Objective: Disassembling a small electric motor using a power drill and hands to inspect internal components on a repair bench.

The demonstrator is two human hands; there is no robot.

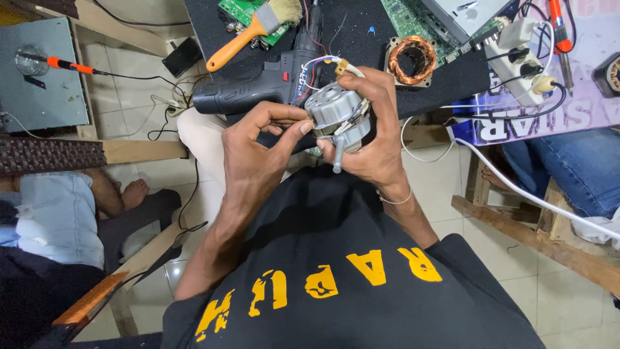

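On the black worktop (361, 45) lie an orange-handled brush (255, 29), a black drill (258, 87), a copper coil (411, 59) and green circuit boards (413, 19); a white power strip (520, 64) sits right.

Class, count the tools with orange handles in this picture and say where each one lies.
3: a paintbrush on the black mat at top, a screwdriver on the grey panel at left, and another tool at top right. Others may be hidden.

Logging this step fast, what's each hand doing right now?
Left hand: closed, fingertips pinching the side of the small grey motor.
Right hand: closed around the motor, holding it.
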